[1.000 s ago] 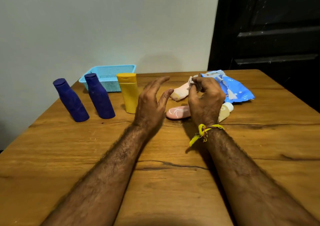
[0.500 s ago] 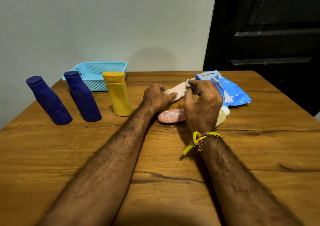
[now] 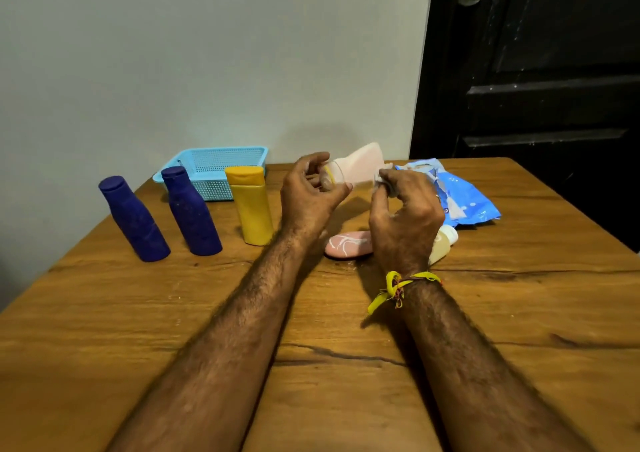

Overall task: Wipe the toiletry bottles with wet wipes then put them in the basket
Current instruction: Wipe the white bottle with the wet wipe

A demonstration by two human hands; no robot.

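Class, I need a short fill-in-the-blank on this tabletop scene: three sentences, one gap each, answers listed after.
1. The left hand holds a pale ____ off the table.
2. The right hand pinches a white ____.
3. Two ____ bottles stand left of the yellow bottle.

Answers: bottle; wipe; blue

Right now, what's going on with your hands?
Left hand holds pale bottle aloft. Right hand pinches wet wipe beside it. Basket empty, path unblocked.

both hands (image 3: 360, 202) raised, fingers curled, gripping
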